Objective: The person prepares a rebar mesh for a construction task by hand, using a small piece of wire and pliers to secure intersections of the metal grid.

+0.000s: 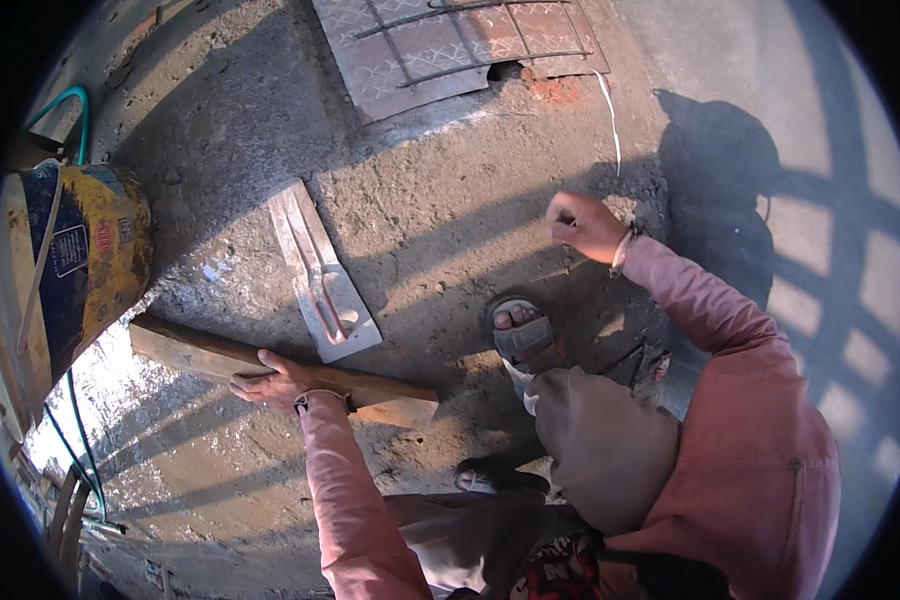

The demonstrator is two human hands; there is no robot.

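My left hand (275,383) rests over a wooden plank (385,400), its fingers bent round the plank's upper edge and its thumb along the top. The plank lies slantwise on the rough, damp-looking ground. Just beyond it is a long metal plastering trowel (322,270), handle side up, with neither hand on it. To the right, my right hand (587,227) is held above the ground in a loose fist, apart from any tool. I see nothing between its curled fingers.
A mud-stained blue and yellow bucket (105,240) stands at the left, near a green hose (82,115). Ahead lie a patterned panel (410,80) and a metal rod grid (450,65). A white strip (611,115) hangs beside them. My sandalled foot (522,330) is between my arms.
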